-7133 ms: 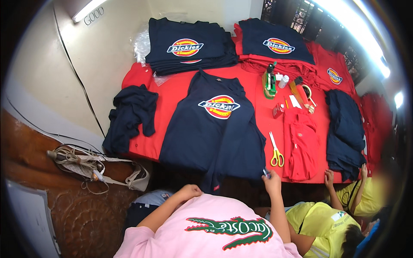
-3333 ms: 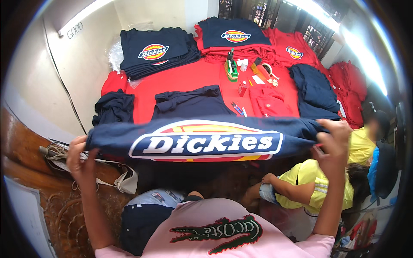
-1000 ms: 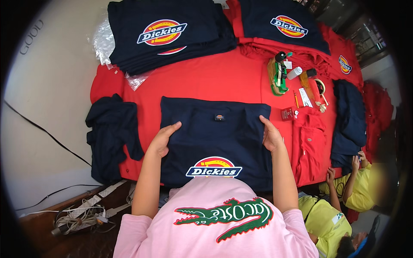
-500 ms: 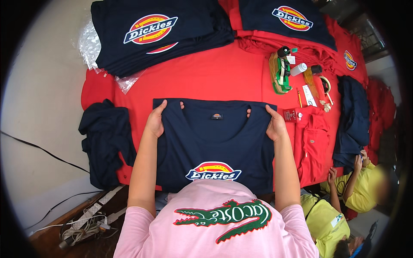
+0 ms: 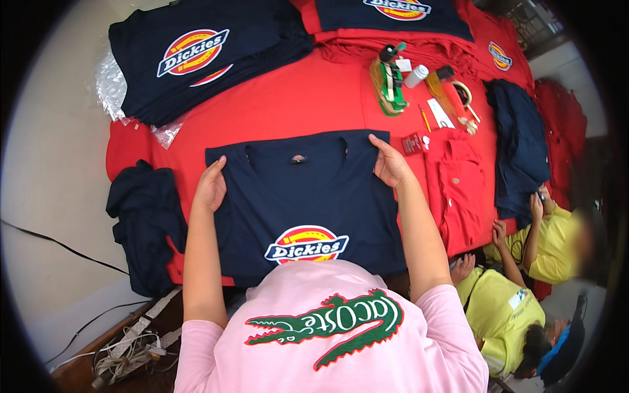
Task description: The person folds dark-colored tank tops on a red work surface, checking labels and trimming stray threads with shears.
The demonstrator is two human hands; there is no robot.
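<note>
A navy blue shirt [image 5: 308, 196] lies spread out in front of me, its neckline toward the far side. A red, yellow and white badge print shows on its chest, and a small label sits inside the wide neck. My left hand [image 5: 211, 187] grips the shirt's upper left edge, thumb on top. At the upper right edge, my right hand [image 5: 392, 164] holds the cloth the same way, its thumb near the far corner. Some fingers of both hands are hidden. The shirt's near end runs down against my body.
Stacked navy shirts [image 5: 216, 72] fill the far left beside clear plastic wrap [image 5: 113, 85]. A green tape dispenser [image 5: 390, 88], white bottle [image 5: 416, 76] and pencil [image 5: 424, 119] lie at far right. Crumpled navy cloth [image 5: 144, 216] is left; a folded red garment [image 5: 457, 190] and co-workers in yellow [image 5: 501, 314] are right.
My hands have slid from around the neckline and shoulders out to the shirt's side edges. The shirt looks flatter. The whole view has shifted, and a co-worker at right has moved.
</note>
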